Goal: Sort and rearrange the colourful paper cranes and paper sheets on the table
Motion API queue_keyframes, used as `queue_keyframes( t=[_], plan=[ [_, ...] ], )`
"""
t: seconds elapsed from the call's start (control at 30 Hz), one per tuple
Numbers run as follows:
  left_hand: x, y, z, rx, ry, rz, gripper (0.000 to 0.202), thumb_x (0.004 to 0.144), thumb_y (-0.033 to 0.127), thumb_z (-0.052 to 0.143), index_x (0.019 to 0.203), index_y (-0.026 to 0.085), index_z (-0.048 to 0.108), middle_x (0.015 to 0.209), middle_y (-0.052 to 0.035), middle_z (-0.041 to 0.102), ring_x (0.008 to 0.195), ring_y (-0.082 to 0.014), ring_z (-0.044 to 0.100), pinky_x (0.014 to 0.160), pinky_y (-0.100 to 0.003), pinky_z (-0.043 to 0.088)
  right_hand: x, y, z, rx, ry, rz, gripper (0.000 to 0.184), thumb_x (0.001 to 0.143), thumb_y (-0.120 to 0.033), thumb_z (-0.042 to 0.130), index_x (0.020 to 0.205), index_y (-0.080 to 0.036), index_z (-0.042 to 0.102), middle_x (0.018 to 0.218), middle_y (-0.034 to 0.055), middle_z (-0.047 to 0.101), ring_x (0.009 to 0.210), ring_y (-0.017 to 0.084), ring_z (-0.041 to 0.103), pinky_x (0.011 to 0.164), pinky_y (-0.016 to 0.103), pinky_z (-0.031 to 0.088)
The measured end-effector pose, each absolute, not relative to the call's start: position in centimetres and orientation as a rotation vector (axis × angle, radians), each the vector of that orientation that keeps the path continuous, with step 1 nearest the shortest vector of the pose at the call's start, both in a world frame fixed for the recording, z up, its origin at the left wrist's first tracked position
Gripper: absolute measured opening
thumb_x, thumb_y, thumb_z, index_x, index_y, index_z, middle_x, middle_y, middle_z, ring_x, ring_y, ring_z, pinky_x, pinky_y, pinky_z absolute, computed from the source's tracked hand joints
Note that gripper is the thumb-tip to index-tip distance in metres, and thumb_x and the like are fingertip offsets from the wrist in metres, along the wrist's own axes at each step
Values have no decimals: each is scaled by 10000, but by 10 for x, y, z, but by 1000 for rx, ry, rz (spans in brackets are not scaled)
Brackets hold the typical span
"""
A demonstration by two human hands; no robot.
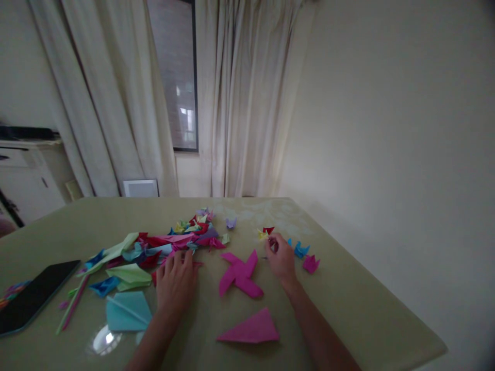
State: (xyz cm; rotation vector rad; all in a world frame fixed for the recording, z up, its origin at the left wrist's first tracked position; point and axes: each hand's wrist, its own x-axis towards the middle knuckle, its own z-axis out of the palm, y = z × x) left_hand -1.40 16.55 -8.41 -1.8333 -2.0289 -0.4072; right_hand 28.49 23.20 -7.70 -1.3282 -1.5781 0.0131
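My left hand (pixel 176 281) lies with its fingers stretched out, palm down, at the near edge of a pile of folded paper pieces (pixel 183 239) in many colours. My right hand (pixel 281 257) has its fingers curled into a pinch by a small yellow paper figure (pixel 262 234); what sits between the fingertips is hidden. Just behind it is a small red paper figure (pixel 268 230). To the right of that hand are a blue paper figure (pixel 301 250) and a pink one (pixel 311 264). Between my hands lies a magenta paper pinwheel (pixel 240 274).
A pink folded paper plane (pixel 251 330) lies nearest me, and a light blue paper plane (pixel 129 312) is beside my left forearm. A dark tablet (pixel 36 296) rests at the left. The table (pixel 348 309) meets the wall (pixel 386 154) along its right side.
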Motion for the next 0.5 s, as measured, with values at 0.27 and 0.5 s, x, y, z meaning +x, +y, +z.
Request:
queue_keyframes(
  t=[0.27, 0.5],
  plan=[
    [-25, 173, -95, -1953, -2141, -230, 362, 1004, 83, 420, 1230, 152, 694, 1226, -175, 706, 1148, -330, 671, 952, -454, 499, 330, 250, -89, -1657, -1368, -132, 390, 965, -484, 490, 1037, -192, 738, 901, 131, 807, 721, 276, 743, 638, 342, 490],
    [-35, 178, -89, -1958, -2123, -493, 377, 962, 47, 423, 1163, 161, 721, 1186, -153, 752, 1120, -337, 673, 906, -447, 516, 327, 251, -91, -1430, -1422, 26, 452, 974, -554, 500, 1036, -178, 743, 932, 135, 804, 767, 268, 751, 736, 376, 573]
  ],
)
